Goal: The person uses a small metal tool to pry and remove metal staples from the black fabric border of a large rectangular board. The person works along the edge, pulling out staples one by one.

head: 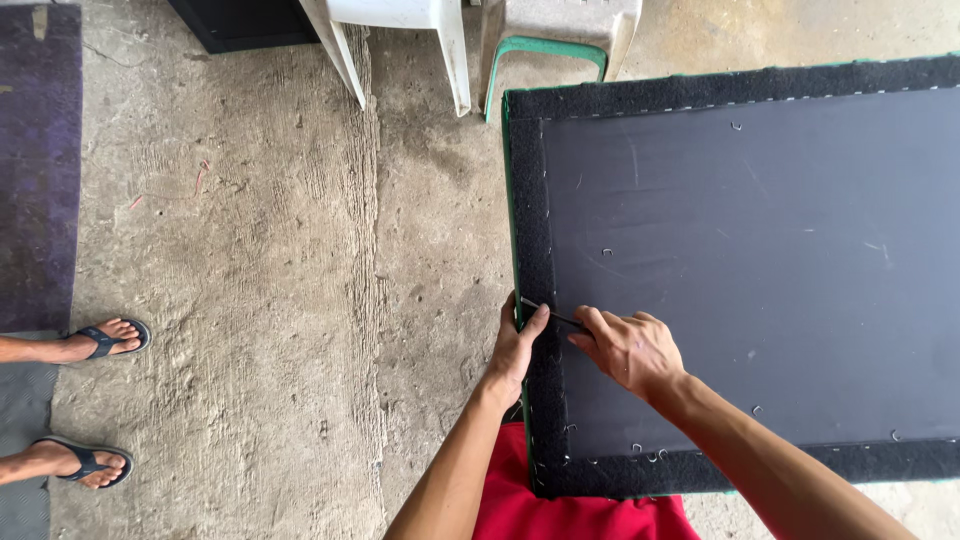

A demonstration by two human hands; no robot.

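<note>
Closest to the person is a strip of red cloth at the waist, just below the near corner of a large dark panel. The panel lies flat, covered in smooth black fabric, with a band of rough black felt edging along its left and near sides and a thin green rim showing at the outer edge. Small metal staples dot the fabric here and there.

The left hand rests on the felt at the panel's left edge, fingers curled over the rim and thumb pressed on top. Just beside it, the right hand is closed around a thin dark tool, pinching it so the tip points left toward the other thumb, low against the felt.

Off to the left, on the bare concrete floor, someone else's two feet in flip-flops stand by a dark mat. Farther off, the legs of a white plastic chair and a stool stand beyond the panel's far corner.
</note>
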